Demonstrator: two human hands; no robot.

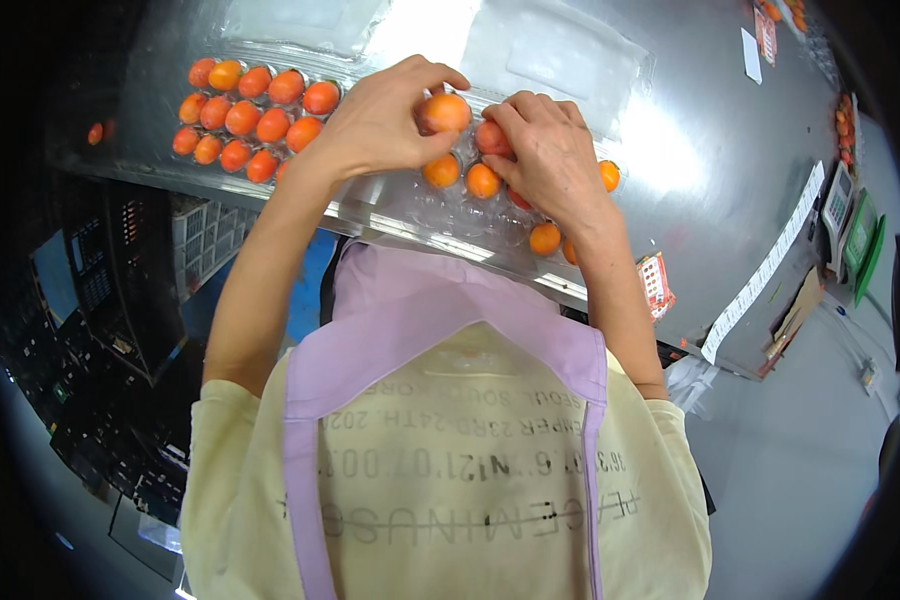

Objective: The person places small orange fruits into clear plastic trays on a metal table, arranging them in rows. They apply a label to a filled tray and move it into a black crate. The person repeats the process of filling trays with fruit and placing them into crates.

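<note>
My left hand (386,120) is closed around an orange round fruit (445,114) above a clear plastic tray (465,214) with moulded cups. To its right, my right hand (544,146) has its fingers on a redder fruit (493,138) at the tray's back row. Orange fruits (483,181) sit in the cups just in front of both hands, and another fruit (545,238) lies in the tray near the table's front edge. Some cups between them hold nothing. On the left, a second clear tray holds several rows of orange-red fruits (272,124), partly hidden by my left forearm.
Clear plastic lids (562,60) lie behind the trays on the metal table (705,150). At the right are printed cards (654,285), a long paper label strip (765,262), a scale (840,206) and a cardboard piece (795,304). A plastic crate (208,240) stands below the table's left part.
</note>
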